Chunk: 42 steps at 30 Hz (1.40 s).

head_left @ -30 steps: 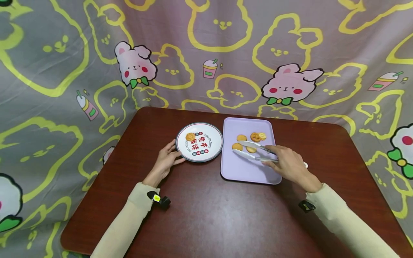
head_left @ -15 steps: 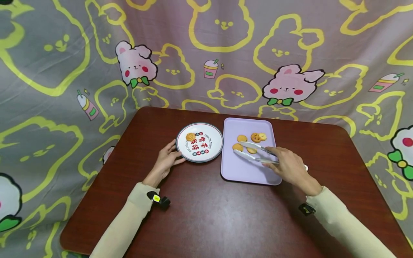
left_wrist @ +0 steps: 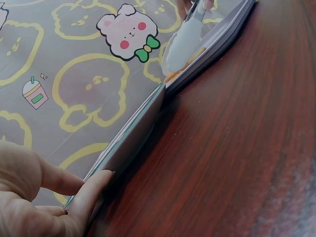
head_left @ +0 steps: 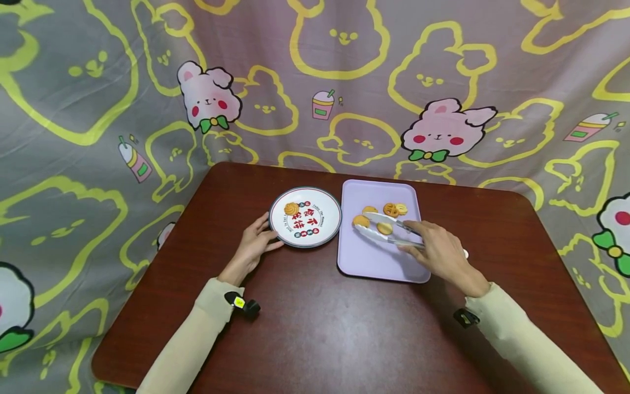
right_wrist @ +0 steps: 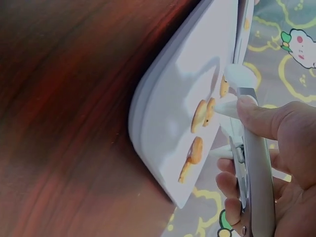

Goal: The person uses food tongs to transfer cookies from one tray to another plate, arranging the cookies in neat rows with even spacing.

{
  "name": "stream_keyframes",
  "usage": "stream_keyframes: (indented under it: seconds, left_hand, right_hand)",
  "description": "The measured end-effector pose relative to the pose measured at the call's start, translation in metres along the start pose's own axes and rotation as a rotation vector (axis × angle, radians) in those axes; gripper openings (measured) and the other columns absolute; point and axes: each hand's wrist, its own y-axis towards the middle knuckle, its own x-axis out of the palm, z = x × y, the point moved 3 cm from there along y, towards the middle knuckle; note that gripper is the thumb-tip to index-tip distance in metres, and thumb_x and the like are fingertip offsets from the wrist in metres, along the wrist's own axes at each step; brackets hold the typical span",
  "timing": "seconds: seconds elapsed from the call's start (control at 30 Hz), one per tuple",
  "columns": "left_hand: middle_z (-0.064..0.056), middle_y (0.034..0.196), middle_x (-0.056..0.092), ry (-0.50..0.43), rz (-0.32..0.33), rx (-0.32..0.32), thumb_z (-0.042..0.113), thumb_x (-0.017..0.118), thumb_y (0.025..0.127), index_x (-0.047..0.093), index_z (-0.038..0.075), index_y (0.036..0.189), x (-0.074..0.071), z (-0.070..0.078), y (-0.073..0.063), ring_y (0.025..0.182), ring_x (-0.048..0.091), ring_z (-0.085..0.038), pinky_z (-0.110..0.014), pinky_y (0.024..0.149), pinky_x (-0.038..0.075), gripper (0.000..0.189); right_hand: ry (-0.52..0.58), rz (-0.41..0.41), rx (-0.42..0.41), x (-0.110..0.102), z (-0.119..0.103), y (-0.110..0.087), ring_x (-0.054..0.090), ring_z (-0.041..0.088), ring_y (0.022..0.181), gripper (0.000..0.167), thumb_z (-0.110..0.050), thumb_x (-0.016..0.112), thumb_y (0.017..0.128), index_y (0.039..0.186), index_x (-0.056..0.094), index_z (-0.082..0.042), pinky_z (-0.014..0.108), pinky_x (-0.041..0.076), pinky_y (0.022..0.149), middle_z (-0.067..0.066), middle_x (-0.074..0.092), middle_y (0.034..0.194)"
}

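Note:
My left hand (head_left: 254,241) grips the left rim of a white plate (head_left: 325,219) with red lettering; the left wrist view has the thumb and fingers pinching that rim (left_wrist: 129,133). A swirled cookie (head_left: 291,209) lies on the plate. My right hand (head_left: 439,249) holds metal tongs (head_left: 404,242) with white tips over a lilac tray (head_left: 376,262). A round cookie (head_left: 361,220) sits between the tong tips; whether they squeeze it I cannot tell. Another round cookie (head_left: 385,228) lies between the tong arms. A pretzel-shaped cookie (head_left: 391,209) lies farther back on the tray.
A pale cookie (head_left: 402,209) touches the pretzel-shaped one, and another round cookie (head_left: 370,209) is partly hidden behind the tongs. The plate stands against the tray's left side on a dark brown table (head_left: 305,317). A patterned curtain (head_left: 275,82) hangs behind the table.
The tong tips have shifted slightly back, and the cookie between them has moved a little left and back. My left hand and the plate have stayed in place.

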Motion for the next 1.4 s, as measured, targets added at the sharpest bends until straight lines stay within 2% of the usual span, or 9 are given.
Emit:
stream_keyframes:
  seconds: [0.17, 0.37, 0.53, 0.63, 0.83, 0.97, 1.2, 1.4]
  left_hand:
    - [-0.018, 0.167, 0.031, -0.001, 0.005, -0.002, -0.004, 0.05, 0.104, 0.021, 0.017, 0.168, 0.001, 0.0, -0.001, 0.115, 0.062, -0.02, -0.024, 0.085, 0.067, 0.074]
    - [-0.017, 0.166, 0.033, 0.013, 0.01, -0.008, -0.003, 0.051, 0.104, 0.021, 0.018, 0.168, 0.0, 0.0, -0.001, 0.122, 0.06, -0.025, -0.025, 0.086, 0.067, 0.073]
    - [-0.018, 0.167, 0.032, 0.014, 0.005, 0.0, -0.003, 0.05, 0.105, 0.021, 0.018, 0.168, 0.0, 0.001, -0.001, 0.128, 0.058, -0.03, -0.025, 0.088, 0.066, 0.073]
    - [-0.018, 0.167, 0.031, 0.008, 0.006, 0.001, -0.004, 0.051, 0.104, 0.021, 0.018, 0.168, 0.001, 0.0, -0.001, 0.13, 0.056, -0.031, -0.025, 0.088, 0.066, 0.073]
    - [-0.016, 0.169, 0.028, 0.014, 0.008, -0.004, -0.002, 0.05, 0.105, 0.021, 0.019, 0.168, 0.0, 0.0, -0.002, 0.135, 0.053, -0.033, -0.025, 0.089, 0.066, 0.073]
    - [-0.017, 0.17, 0.027, 0.011, 0.003, 0.0, -0.002, 0.05, 0.105, 0.019, 0.018, 0.168, 0.0, 0.0, -0.001, 0.134, 0.053, -0.032, -0.025, 0.089, 0.066, 0.073]
    - [-0.017, 0.171, 0.026, -0.004, -0.01, -0.001, -0.004, 0.05, 0.105, 0.018, 0.017, 0.169, -0.001, 0.0, 0.0, 0.135, 0.052, -0.03, -0.024, 0.088, 0.066, 0.075]
    - [-0.018, 0.17, 0.026, -0.011, -0.013, -0.002, -0.005, 0.05, 0.105, 0.018, 0.017, 0.169, 0.0, 0.0, 0.001, 0.14, 0.048, -0.033, -0.024, 0.088, 0.066, 0.075]
  right_hand:
    - [0.007, 0.009, -0.014, 0.0, -0.003, 0.005, 0.07, 0.037, 0.104, 0.061, -0.039, 0.084, 0.088, 0.138, 0.066, -0.009, 0.057, 0.062, 0.07, 0.02, 0.073, 0.128]
    - [0.014, 0.007, -0.015, 0.001, -0.011, 0.016, 0.07, 0.035, 0.101, 0.064, -0.041, 0.084, 0.088, 0.141, 0.065, -0.011, 0.055, 0.061, 0.067, 0.019, 0.073, 0.126]
    - [0.038, 0.021, -0.037, 0.005, -0.021, 0.027, 0.07, 0.035, 0.103, 0.065, -0.041, 0.084, 0.087, 0.142, 0.064, -0.012, 0.053, 0.06, 0.063, 0.017, 0.071, 0.132]
    - [0.05, 0.027, -0.053, 0.008, -0.025, 0.033, 0.071, 0.036, 0.108, 0.065, -0.04, 0.084, 0.088, 0.142, 0.064, -0.012, 0.054, 0.062, 0.066, 0.015, 0.07, 0.136]
    - [0.066, 0.034, -0.075, 0.015, -0.035, 0.046, 0.068, 0.031, 0.098, 0.06, -0.041, 0.083, 0.088, 0.139, 0.066, -0.013, 0.054, 0.061, 0.065, 0.012, 0.073, 0.123]
    - [0.078, 0.044, -0.102, 0.019, -0.042, 0.055, 0.068, 0.03, 0.098, 0.059, -0.04, 0.084, 0.088, 0.139, 0.067, -0.015, 0.054, 0.061, 0.068, 0.011, 0.074, 0.118]
    - [0.07, 0.018, -0.111, 0.029, -0.052, 0.07, 0.069, 0.03, 0.099, 0.056, -0.04, 0.084, 0.088, 0.134, 0.068, -0.014, 0.051, 0.061, 0.067, 0.012, 0.076, 0.115]
    - [0.075, 0.009, -0.141, 0.034, -0.06, 0.08, 0.069, 0.032, 0.09, 0.055, -0.039, 0.084, 0.088, 0.133, 0.069, -0.012, 0.052, 0.059, 0.073, 0.012, 0.077, 0.11]
